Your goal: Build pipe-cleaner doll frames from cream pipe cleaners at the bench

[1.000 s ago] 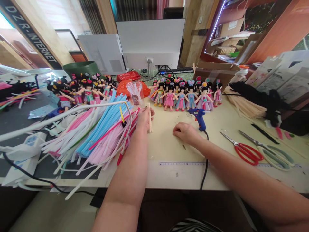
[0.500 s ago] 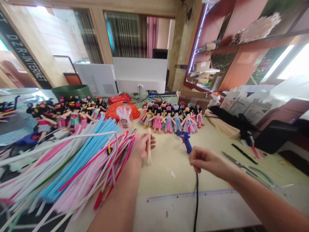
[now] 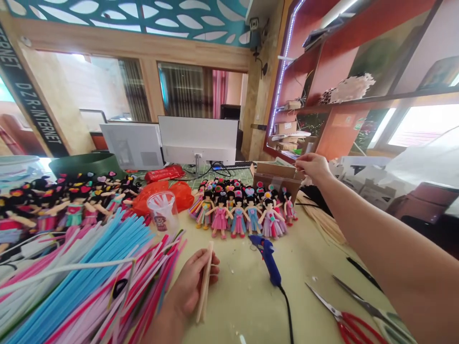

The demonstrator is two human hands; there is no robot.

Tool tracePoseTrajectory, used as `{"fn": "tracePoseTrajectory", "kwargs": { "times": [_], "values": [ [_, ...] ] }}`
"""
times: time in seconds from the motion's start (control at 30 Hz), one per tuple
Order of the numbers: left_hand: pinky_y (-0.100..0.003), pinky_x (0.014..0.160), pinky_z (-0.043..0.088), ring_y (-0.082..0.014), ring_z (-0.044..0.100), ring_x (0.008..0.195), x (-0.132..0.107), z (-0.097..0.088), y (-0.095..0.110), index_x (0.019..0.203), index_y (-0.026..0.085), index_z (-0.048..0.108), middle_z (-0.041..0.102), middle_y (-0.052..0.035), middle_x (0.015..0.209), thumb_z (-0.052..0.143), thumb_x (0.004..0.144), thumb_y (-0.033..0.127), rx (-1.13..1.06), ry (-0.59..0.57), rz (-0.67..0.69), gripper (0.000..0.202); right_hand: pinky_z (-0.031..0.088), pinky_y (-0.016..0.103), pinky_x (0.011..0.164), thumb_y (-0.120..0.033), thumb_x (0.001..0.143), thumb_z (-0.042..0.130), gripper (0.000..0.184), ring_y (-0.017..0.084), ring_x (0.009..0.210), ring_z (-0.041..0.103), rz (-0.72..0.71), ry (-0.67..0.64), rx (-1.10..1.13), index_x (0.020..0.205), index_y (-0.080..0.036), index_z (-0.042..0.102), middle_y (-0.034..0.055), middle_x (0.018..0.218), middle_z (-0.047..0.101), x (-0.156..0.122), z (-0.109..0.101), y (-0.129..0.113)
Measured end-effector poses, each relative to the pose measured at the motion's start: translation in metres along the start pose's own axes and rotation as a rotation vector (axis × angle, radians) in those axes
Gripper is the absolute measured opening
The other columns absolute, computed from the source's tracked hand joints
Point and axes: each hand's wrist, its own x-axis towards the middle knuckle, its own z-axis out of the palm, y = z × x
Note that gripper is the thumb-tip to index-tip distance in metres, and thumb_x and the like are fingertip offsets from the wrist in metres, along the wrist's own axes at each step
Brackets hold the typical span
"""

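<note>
My left hand (image 3: 191,282) is closed around a few beige pipe cleaners (image 3: 205,289), which stand up out of the fist and hang below it. My right hand (image 3: 317,167) is stretched far forward, its fingers pinched together at the right rim of a cardboard box (image 3: 278,180). What those fingertips hold, if anything, is too small to tell. Between the two arms a blue hot glue gun (image 3: 269,262) lies on the table, its black cord trailing toward me. Finished pipe-cleaner dolls (image 3: 238,217) stand in rows just in front of the box.
At left lies a big heap of coloured pipe cleaners (image 3: 89,267), with more dolls (image 3: 75,205) behind. A clear plastic cup (image 3: 163,215) stands beside an orange bag (image 3: 143,198). Red-handled scissors (image 3: 340,317) and other scissors (image 3: 369,303) lie under my right forearm. Beige pipe cleaners (image 3: 319,222) rest at right.
My right hand has gone from beside the glue gun's cord, forward and right to the box. The left hand keeps the beige pipe cleaners. My view has tilted up.
</note>
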Motion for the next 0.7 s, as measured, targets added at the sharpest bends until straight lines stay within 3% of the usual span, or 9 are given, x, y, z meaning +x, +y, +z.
{"fn": "tracePoseTrajectory", "kwargs": {
  "times": [0.2,0.3,0.43,0.57,0.7],
  "values": [
    [-0.022,0.05,0.048,-0.0101,0.056,0.053,0.006,-0.002,-0.001,0.069,0.016,0.062,0.062,-0.0029,0.069,0.067,0.077,0.024,-0.036,0.014,-0.03,0.012,0.047,0.036,0.078,-0.02,0.072,0.058,0.013,0.023,0.081,0.064,-0.029,0.022,-0.303,0.072,-0.018,0.071,0.006,0.069,0.068,0.037,0.029,0.011],
    [-0.022,0.051,0.048,-0.0101,0.057,0.053,0.007,-0.002,0.0,0.071,0.015,0.062,0.062,-0.0029,0.07,0.071,0.074,0.025,-0.037,0.024,-0.035,0.014,0.045,0.038,0.08,-0.025,0.072,0.059,0.016,0.028,0.088,0.064,-0.02,0.001,-0.407,0.066,-0.018,0.072,0.0101,0.075,0.07,0.043,0.036,0.014],
    [-0.022,0.052,0.049,-0.0102,0.057,0.055,0.005,-0.003,0.0,0.072,0.014,0.061,0.062,-0.0028,0.071,0.069,0.077,0.024,-0.036,0.019,-0.031,0.014,0.047,0.038,0.076,-0.029,0.074,0.057,0.022,0.029,0.084,0.064,-0.008,-0.02,-0.472,0.074,-0.017,0.075,0.0117,0.08,0.072,0.042,0.039,0.019],
    [-0.022,0.053,0.049,-0.0101,0.058,0.055,0.004,-0.003,0.0,0.075,0.014,0.06,0.063,-0.003,0.071,0.063,0.082,0.023,-0.028,-0.001,-0.017,0.013,0.047,0.032,0.073,-0.023,0.068,0.065,0.029,0.022,0.078,0.064,-0.081,-0.07,-0.472,0.095,-0.02,0.076,0.0059,0.087,0.073,0.034,0.034,0.021],
    [-0.021,0.051,0.047,-0.0091,0.057,0.053,0.004,-0.002,0.001,0.075,0.014,0.058,0.062,-0.0021,0.069,0.059,0.085,0.021,-0.02,-0.008,-0.006,0.012,0.046,0.032,0.069,-0.03,0.073,0.067,0.021,0.02,0.069,0.063,-0.177,-0.086,-0.456,0.081,-0.015,0.077,0.0064,0.07,0.071,0.014,0.024,0.01]
  ]
}}
